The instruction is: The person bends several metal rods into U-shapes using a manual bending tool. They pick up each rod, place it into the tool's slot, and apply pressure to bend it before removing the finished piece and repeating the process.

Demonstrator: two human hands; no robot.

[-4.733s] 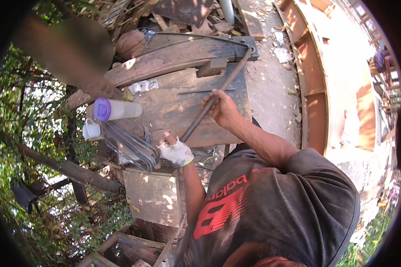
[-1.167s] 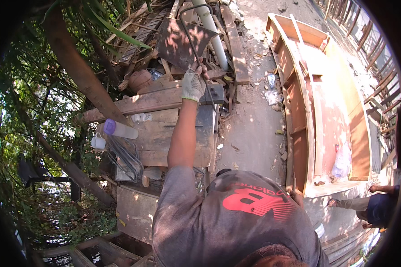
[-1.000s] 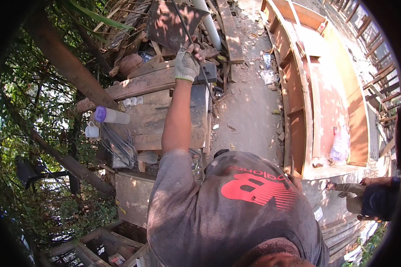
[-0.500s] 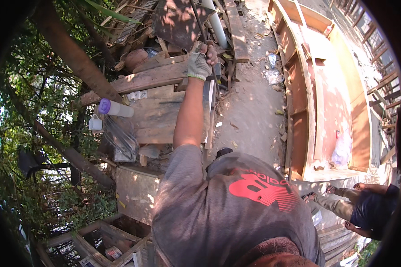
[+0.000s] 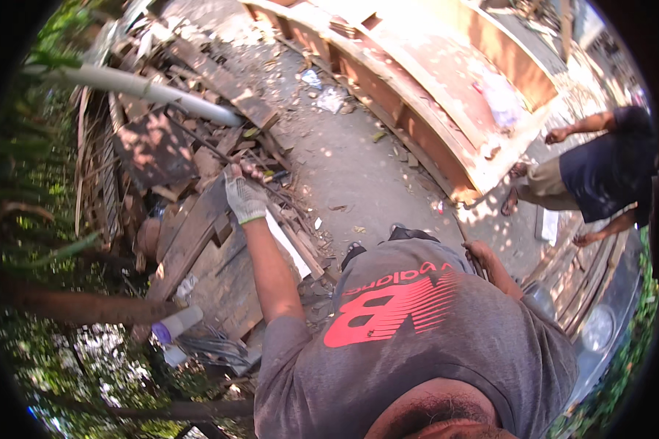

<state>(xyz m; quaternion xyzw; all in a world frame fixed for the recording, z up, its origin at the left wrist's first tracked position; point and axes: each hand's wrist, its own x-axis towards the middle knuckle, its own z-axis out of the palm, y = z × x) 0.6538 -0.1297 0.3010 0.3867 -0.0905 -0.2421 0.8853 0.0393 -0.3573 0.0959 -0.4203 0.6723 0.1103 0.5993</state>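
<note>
My left hand (image 5: 247, 199), in a pale knitted glove with bare fingertips, is closed around a long thin dark rod (image 5: 198, 137). The rod slants across the scrap-wood pile, from the dark sheet past the hand. Below the glove lie a thick timber beam (image 5: 190, 238) and worn boards (image 5: 227, 282). On my other side, my right hand (image 5: 479, 253) is bare and curled around a thin brown stick (image 5: 462, 228). Its lower end is lost beside my shirt, so I cannot make out the whole tool.
A long wooden frame (image 5: 410, 121) with reddish-brown panels lies across the dirt path. At right stands another person (image 5: 600, 172). A white pipe (image 5: 150, 89) crosses the scrap heap; a purple-capped bottle (image 5: 179, 323) is at lower left. A vehicle's front (image 5: 600, 329) shows at lower right.
The view has swung, placing the wooden frame higher and the scrap pile further left. My left hand still grips the rod. My right hand has come into sight.
</note>
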